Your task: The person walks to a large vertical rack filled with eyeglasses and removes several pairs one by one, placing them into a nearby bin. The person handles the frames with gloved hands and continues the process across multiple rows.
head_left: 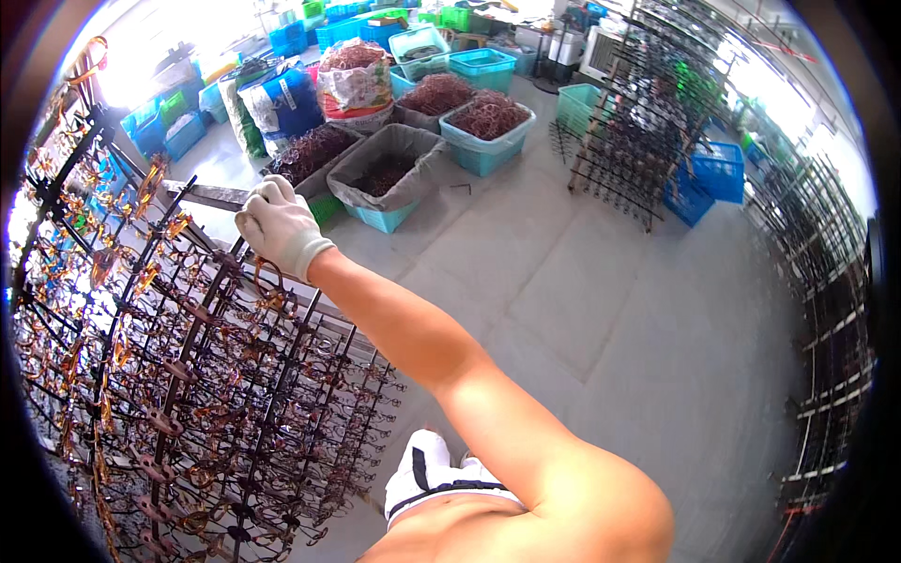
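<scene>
Broadly, we had a pale grey floor (563,310) beneath everything, with racks and tubs around its edges. Biggest upon it was the near rack (194,328) of dark poles, which filled the left side of our view. A second, farther rack (588,143) leaned at the floor's far side, and more racks (838,327) with pale crossbars lined its right edge.

Among the smaller containers, we saw blue crates (718,174) just beside the farther rack's lower right corner. Toward the floor's far left corner stood a teal tub (488,158) heaped with reddish-brown tangled strands, and near it a light-blue tub (385,220) whose grey liner was folded over its rim, with dark stuff low inside. Behind these we made out a white sack (357,94) filled to the mouth with similar strands and, to its left, a blue sack (284,105).

Our bare right arm (450,357) stretched across to the near rack's upper edge. There our right hand (282,223), in a whitish glove, had its fingers bent and closed on the end of a flat grey bar (211,195), which stuck out leftward; the inside of the grip was hidden. How our left hand was held, we could not tell. Smallest were the brown and amber looped pieces (145,279), crowded along the near rack's poles from its top edge downward.
</scene>
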Available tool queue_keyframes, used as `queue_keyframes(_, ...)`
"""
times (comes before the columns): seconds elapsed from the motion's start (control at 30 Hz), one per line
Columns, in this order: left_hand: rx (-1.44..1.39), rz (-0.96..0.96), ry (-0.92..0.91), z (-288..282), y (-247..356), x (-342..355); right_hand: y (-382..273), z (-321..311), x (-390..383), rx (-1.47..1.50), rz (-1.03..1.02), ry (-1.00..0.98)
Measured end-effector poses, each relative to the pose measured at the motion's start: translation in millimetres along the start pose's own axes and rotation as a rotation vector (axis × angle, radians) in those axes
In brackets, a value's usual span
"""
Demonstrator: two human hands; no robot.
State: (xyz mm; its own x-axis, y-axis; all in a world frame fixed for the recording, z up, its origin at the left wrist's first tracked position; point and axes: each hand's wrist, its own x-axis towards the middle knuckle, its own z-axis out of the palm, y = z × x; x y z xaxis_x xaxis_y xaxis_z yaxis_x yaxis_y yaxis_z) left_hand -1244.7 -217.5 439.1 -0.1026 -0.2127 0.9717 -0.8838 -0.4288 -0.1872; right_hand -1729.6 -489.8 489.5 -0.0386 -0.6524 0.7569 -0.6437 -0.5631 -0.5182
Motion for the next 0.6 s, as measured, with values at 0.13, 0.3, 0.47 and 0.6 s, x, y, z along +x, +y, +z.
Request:
queue_keyframes(0.13, 0.174, 0.013, 0.049, 12, 72, 1, 95, 21, 63, 0.105, -0.067, 0.038)
queue_keyframes(0.3, 0.45, 0.076, 0.094, 14, 158, 20, 195, 66, 130, 0.225, -0.066, 0.077)
queue_keyframes(0.47, 0.547, 0.105, 0.059, 30, 249, 47, 285, 112, 195, 0.354, -0.039, 0.162)
queue_keyframes(0.6, 0.586, 0.093, -0.002, 58, 324, 52, 348, 131, 238, 0.454, -0.054, 0.123)
